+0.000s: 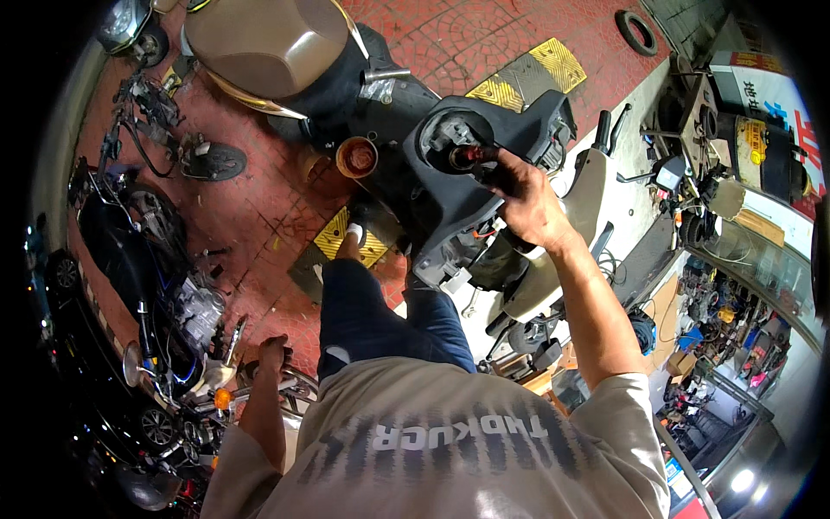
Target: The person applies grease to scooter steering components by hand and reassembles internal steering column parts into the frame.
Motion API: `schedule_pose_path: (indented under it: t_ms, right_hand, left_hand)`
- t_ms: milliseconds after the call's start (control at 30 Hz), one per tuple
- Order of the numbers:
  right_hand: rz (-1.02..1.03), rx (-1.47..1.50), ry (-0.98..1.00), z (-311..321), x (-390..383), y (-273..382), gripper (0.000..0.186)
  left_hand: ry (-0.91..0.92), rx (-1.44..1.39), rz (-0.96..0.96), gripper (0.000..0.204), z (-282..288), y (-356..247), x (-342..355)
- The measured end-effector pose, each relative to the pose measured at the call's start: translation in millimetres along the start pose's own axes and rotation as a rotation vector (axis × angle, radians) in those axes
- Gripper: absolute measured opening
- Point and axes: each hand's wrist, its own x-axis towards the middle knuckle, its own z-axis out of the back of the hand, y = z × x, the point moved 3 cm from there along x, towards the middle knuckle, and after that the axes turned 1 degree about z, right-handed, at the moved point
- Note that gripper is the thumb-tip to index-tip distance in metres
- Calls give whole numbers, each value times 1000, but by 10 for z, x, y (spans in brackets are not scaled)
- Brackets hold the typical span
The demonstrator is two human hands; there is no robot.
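Right hand: reaches out from the lower right to the scooter, the hand [534,203] set over the grey inner panel [450,195], wrist bent a little toward the round opening
Right fingers: bent and closed on a small dark reddish piece [469,156], partly hidden by the fingertips
Reddish piece: at the right side of the round opening [441,130] in the panel; whether it is attached there I cannot tell
Left hand: hangs low on the person's left, the hand [272,353] beside the dark motorcycle [121,238], well apart from the scooter
Left fingers: curled; whether they grip anything I cannot tell
Scooter: brown seat [268,48] toward the upper left, cream bodywork [586,203] to the right of the panel, black handlebar grip [603,131] beyond the right hand
Brown container: open-topped [357,157], reddish inside, left of the panel and near the scooter's dark middle
Ground: red patterned paving [268,233], with a black-and-yellow ramp block [333,233] by the person's foot and another [536,73] beyond the scooter
Upper right: a loose tyre [637,33] lying on the paving
Right side: shelves [731,320] crowded with small parts
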Motion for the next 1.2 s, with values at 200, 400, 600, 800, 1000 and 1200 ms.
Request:
schedule_pose_path:
  t_ms: [200,400,600,800,1000,1200]
  right_hand:
    - [145,-589,62,142,-108,384,58]
    - [185,-268,60,189,-82,296,52]
    - [43,-181,72,128,36,100,48]
    - [133,-307,108,107,52,205,61]
    - [141,-27,147,-5,-16,299,59]
    - [48,335,121,-162,4,121,69]
  left_hand:
    - [82,-82,-130,21,-60,-297,187]
    - [218,-160,-193,23,-20,-455,532]
    - [75,-84,-202,24,-161,-542,202]
    - [95,-88,-183,28,-129,-502,340]
    - [141,-104,-221,27,-104,-578,426]
    - [115,-112,-232,24,-83,-725,337]
